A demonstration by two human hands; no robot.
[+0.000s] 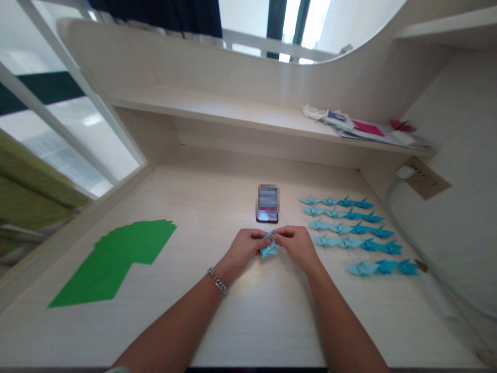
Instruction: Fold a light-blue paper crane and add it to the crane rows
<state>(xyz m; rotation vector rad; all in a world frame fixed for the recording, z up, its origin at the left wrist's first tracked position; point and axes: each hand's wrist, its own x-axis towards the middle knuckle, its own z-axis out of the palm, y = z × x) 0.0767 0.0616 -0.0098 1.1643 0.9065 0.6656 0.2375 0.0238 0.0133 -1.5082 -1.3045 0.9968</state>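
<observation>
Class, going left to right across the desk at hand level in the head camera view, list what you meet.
Fanned green paper sheets → left hand → small blue folded paper → right hand → rows of blue origami cranes
</observation>
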